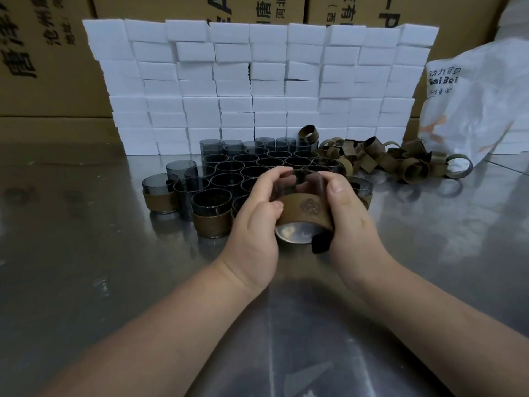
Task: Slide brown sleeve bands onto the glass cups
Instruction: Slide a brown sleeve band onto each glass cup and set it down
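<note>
Hands, left point(254, 222) and right point(347, 217), grip a tilted glass cup point(297, 184) above the worktop point(86, 253); its brown band point(305, 210) should be pushed on evenly.

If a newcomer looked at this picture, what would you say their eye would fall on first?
First, at centre, the left hand and right hand grip a glass cup with a brown sleeve band around it. Behind stands a wall of white foam blocks, with massed dark cups before it and a heap of loose bands to the right.
</note>
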The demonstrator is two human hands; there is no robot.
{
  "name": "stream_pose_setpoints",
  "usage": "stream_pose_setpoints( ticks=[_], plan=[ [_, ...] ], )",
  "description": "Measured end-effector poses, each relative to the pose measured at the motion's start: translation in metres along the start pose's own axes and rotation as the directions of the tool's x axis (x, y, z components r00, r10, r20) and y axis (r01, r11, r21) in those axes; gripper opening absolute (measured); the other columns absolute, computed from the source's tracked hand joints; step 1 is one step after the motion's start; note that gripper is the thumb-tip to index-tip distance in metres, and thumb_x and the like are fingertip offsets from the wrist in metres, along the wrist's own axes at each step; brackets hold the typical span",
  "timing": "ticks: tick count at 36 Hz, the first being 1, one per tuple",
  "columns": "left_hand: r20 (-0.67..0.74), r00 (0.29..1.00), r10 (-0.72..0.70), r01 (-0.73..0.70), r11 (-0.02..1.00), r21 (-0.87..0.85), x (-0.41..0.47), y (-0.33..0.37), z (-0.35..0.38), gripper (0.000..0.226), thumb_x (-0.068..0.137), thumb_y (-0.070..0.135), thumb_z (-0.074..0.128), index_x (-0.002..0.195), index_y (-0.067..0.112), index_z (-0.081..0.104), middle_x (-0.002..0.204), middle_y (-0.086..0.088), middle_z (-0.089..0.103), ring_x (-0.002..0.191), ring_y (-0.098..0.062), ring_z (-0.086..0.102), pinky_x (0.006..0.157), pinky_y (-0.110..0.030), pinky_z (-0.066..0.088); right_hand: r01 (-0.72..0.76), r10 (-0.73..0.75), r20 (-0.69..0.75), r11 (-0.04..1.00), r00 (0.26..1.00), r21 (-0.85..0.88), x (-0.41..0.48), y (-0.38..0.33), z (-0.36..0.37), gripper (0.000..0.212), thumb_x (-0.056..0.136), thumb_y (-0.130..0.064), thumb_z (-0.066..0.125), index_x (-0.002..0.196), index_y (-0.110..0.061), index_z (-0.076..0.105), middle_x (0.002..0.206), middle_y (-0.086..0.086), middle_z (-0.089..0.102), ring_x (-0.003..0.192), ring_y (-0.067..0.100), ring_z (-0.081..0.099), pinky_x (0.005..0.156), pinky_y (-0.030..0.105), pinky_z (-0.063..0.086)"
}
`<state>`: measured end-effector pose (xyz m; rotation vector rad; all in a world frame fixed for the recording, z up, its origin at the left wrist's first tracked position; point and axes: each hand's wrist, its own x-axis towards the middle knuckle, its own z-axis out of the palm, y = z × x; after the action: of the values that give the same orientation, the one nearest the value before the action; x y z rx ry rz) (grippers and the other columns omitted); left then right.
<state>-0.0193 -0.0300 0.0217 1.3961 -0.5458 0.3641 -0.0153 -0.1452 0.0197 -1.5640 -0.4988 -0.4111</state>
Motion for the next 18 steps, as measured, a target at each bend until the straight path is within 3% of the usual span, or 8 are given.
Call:
stream_pose_setpoints(
  ticks=[4, 11, 15, 18],
  plan=[
    [-0.022, 0.998, -0.056, 0.052, 0.986, -0.158, -0.0001, -0.0018, 0.0022, 0.039, 0.065, 0.016, 0.033, 0.098, 0.019, 0.055, 0.097, 0.005, 0.061, 0.091, -0.006, 0.058, 0.077, -0.024, 0.05, 0.029, -0.029, -0.008, 0.999, 1.0, 0.021, -0.0009, 0.0026, 0.0004, 0.033, 0.076, -0.058, 0.037, 0.089, -0.036, 0.059, 0.087, -0.011, 0.064, 0.088, 0.014, 0.06, 0.079, 0.041, 0.05],
    [-0.074, 0.971, -0.227, 0.197, 0.936, -0.292, 0.0015, -0.0001, 0.004, 0.027, 0.065, 0.02, 0.04, 0.08, 0.009, 0.059, 0.08, -0.006, 0.063, 0.076, -0.017, 0.059, 0.062, -0.025, 0.052, 0.115, -0.12, -0.03, 0.986, 0.992, -0.118, -0.0005, 0.002, 0.003, 0.034, 0.081, -0.052, 0.032, 0.086, -0.029, 0.055, 0.083, -0.006, 0.059, 0.081, 0.014, 0.057, 0.074, 0.043, 0.048],
    [-0.115, 0.936, -0.333, 0.266, 0.882, -0.389, 0.0012, 0.0032, 0.0057, 0.016, 0.063, 0.031, 0.052, 0.056, 0.021, 0.063, 0.064, 0.003, 0.06, 0.063, -0.012, 0.056, 0.066, -0.029, 0.044, 0.142, -0.147, -0.021, 0.978, 0.989, -0.15, 0.0, 0.0036, 0.0052, 0.031, 0.082, -0.05, 0.032, 0.083, -0.027, 0.053, 0.075, -0.015, 0.054, 0.072, 0.006, 0.051, 0.066, 0.029, 0.042],
    [-0.143, 0.912, -0.385, 0.279, 0.836, -0.472, 0.0012, 0.0057, 0.0082, 0.018, 0.058, 0.035, 0.056, 0.061, 0.017, 0.06, 0.066, 0.0, 0.054, 0.066, -0.014, 0.053, 0.069, -0.032, 0.043, 0.163, -0.168, -0.013, 0.971, 0.986, -0.174, -0.0001, 0.005, 0.0055, 0.032, 0.083, -0.049, 0.03, 0.081, -0.024, 0.051, 0.074, -0.018, 0.051, 0.07, 0.003, 0.047, 0.066, 0.025, 0.04]
  ],
)
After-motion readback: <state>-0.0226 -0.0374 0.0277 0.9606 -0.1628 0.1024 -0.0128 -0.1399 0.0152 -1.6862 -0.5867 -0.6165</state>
